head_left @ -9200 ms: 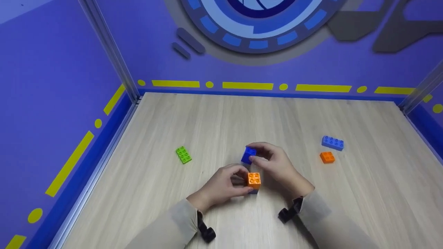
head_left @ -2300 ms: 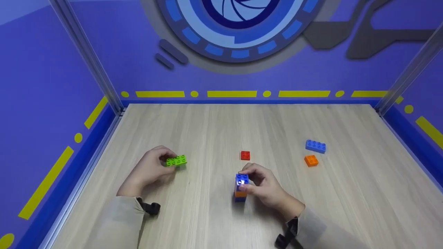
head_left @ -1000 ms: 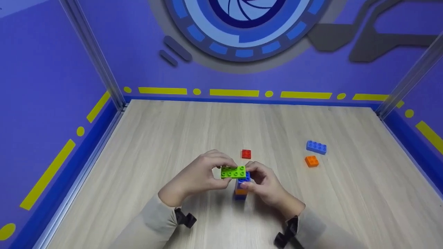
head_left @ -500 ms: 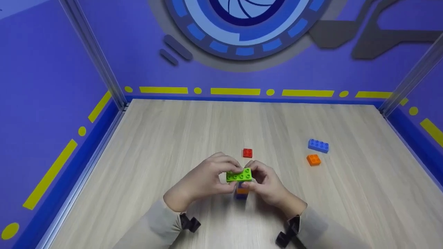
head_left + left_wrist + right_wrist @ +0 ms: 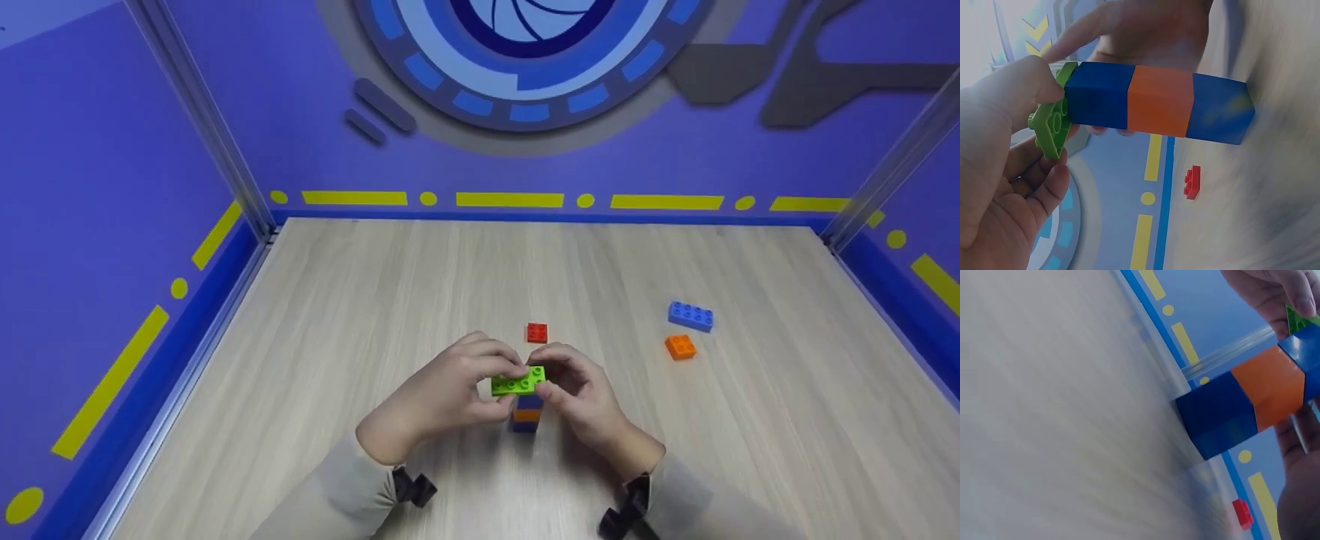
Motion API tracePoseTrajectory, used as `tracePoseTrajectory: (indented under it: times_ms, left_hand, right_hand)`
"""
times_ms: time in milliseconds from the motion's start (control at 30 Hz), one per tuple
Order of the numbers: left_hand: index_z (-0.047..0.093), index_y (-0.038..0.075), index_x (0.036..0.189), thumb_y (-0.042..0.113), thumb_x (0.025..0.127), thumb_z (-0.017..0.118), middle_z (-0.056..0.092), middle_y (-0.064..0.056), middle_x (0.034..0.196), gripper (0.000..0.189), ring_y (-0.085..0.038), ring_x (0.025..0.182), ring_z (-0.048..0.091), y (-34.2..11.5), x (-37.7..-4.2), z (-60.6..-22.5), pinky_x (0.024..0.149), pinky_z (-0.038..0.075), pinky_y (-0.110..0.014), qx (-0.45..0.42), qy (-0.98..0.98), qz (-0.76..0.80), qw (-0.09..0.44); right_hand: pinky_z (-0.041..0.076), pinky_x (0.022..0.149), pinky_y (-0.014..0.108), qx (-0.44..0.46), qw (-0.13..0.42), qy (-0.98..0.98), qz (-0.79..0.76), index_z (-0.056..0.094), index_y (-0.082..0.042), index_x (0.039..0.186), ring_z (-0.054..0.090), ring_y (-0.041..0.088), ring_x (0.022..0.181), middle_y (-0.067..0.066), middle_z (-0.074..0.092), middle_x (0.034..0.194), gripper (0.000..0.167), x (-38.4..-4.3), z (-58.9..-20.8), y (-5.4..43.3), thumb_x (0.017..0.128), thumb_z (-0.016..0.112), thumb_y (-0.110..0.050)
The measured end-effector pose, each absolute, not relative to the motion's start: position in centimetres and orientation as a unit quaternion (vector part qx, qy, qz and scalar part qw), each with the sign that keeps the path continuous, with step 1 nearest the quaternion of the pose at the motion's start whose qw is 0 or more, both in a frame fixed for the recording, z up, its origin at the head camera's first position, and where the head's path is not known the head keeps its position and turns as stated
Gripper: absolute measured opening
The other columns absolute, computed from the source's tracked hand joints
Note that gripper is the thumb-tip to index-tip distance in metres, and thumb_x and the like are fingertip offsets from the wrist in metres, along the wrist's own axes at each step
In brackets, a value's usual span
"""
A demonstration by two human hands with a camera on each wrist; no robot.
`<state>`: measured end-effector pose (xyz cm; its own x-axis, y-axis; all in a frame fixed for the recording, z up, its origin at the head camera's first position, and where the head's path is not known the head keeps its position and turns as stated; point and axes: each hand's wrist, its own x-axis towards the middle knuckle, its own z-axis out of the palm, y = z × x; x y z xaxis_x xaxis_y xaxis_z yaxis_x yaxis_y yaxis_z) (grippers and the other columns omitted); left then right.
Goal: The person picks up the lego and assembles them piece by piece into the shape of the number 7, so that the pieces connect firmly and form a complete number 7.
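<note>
Partner: What's on your feed?

Me: From my desk, far off, the purple back wall point(image 5: 315, 154) fills most of it. Below comes the wooden table point(image 5: 390, 277), then the person's left hand point(image 5: 442, 390) and right hand point(image 5: 589, 394), meeting over its near half.

Partner: How do the hands lie?

Me: The left pinches the green brick point(image 5: 517, 387), one fingertip over its studs, thumb at its near side. The right curls thumb and fingers about that brick's right end; whether it also touches the block underneath, I cannot tell.

Partner: And the brick itself?

Me: On top of the tower point(image 5: 527, 415), which stands upright — dark blue, orange, dark blue. It meets the uppermost block and juts out leftward.

Partner: What has just changed?

Me: Compared with two seconds ago, the brick is no longer off to the left; it caps the tower. And since half a second ago, the right thumb is up from the block beneath to the brick's near corner. I take that as a shift from steadying the tower to fixing its fourth layer. Whether the studs are fully engaged, I can't judge.

Partner: Any loose pieces?

Me: Three. The light blue brick point(image 5: 691, 316) lies well to the right, the smaller orange brick point(image 5: 680, 347) just beside it. Smallest looks the red brick point(image 5: 537, 333), near the tower, just beyond the hands.
</note>
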<state>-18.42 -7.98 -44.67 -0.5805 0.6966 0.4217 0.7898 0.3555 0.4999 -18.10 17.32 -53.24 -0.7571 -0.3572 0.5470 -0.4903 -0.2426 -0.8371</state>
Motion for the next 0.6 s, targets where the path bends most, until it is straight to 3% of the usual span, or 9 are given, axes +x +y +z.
tracePoseTrajectory:
  times_ms: [200, 333, 500, 600]
  left_hand:
    - [0.084, 0.007, 0.119, 0.009, 0.095, 0.085, 0.083, -0.004, 0.122, 0.024, -0.022, 0.117, 0.072, -7.7, -18.7, -44.9, 0.105, 0.062, -0.033, -0.452, -0.813, -0.36, 0.07]
    - [0.084, 0.008, 0.118, 0.017, 0.1, 0.087, 0.084, -0.004, 0.12, 0.021, -0.02, 0.114, 0.073, -7.3, -18.6, -45.5, 0.1, 0.062, -0.031, -0.427, -0.81, -0.397, 0.063]
    - [0.085, 0.009, 0.117, 0.023, 0.099, 0.091, 0.082, -0.006, 0.121, 0.023, -0.013, 0.108, 0.07, -6.9, -18.9, -47.0, 0.091, 0.056, -0.023, -0.368, -0.781, -0.504, 0.007]
    - [0.083, 0.009, 0.117, 0.02, 0.098, 0.091, 0.079, -0.007, 0.124, 0.023, -0.011, 0.112, 0.068, -6.7, -19.0, -48.0, 0.094, 0.053, -0.023, -0.342, -0.754, -0.559, -0.033]
  right_hand:
    - [0.06, 0.091, 0.023, 0.345, 0.071, -0.614, 0.706, 0.067, 0.012, 0.125, 0.068, 0.013, 0.107, -0.002, 0.072, 0.12, 0.019, -17.8, -52.9, 17.0, 0.106, 0.067, 0.008]
    - [0.059, 0.09, 0.022, 0.34, 0.07, -0.622, 0.702, 0.066, 0.013, 0.123, 0.066, 0.015, 0.103, -0.003, 0.071, 0.117, 0.018, -17.8, -52.9, 17.0, 0.107, 0.067, 0.006]
    - [0.059, 0.09, 0.021, 0.338, 0.062, -0.619, 0.707, 0.064, 0.014, 0.122, 0.066, 0.014, 0.104, -0.003, 0.07, 0.116, 0.017, -17.9, -53.0, 16.9, 0.107, 0.067, 0.005]
    - [0.059, 0.09, 0.021, 0.344, 0.059, -0.609, 0.712, 0.063, 0.016, 0.12, 0.066, 0.014, 0.104, -0.003, 0.07, 0.116, 0.016, -18.0, -53.1, 16.8, 0.107, 0.066, 0.007]
